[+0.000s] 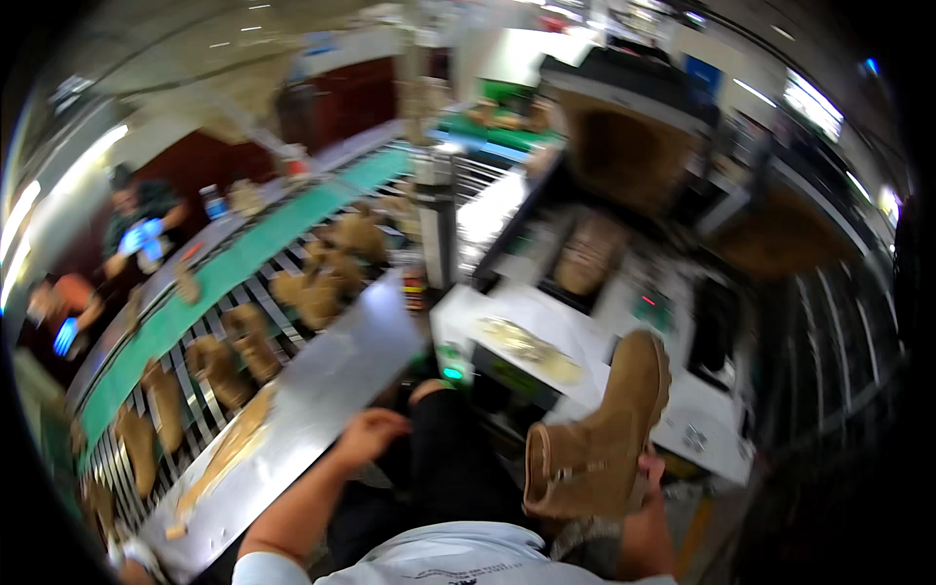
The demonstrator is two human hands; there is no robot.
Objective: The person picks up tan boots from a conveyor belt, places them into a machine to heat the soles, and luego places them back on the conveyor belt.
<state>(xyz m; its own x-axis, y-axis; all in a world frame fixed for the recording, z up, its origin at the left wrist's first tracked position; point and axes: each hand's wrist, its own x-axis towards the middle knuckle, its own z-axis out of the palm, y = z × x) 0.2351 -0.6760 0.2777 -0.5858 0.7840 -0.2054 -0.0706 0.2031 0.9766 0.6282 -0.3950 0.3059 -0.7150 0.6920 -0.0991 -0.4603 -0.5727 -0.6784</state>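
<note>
A tan suede ankle boot (pixel 604 439) is held up at the lower right, its toe pointing up and its opening toward the left. My right hand (pixel 651 476) grips it from the right side, near the heel and sole; the boot hides part of that hand. My left hand (pixel 375 432) hangs beside the right edge of a shiny metal table (pixel 331 390), its fingers loosely bent and nothing seen in them. A long strip of tan material (pixel 229 448) lies on that table.
Several tan boots (pixel 219 370) stand on the roller conveyor (pixel 292 341) at left, beside a green belt (pixel 229 273). Two people (pixel 146 224) are beyond it. Ahead is a white machine (pixel 585 375) with a raised hood (pixel 624 146) and a boot-shaped form (pixel 590 253). A metal post (pixel 436 214) stands between.
</note>
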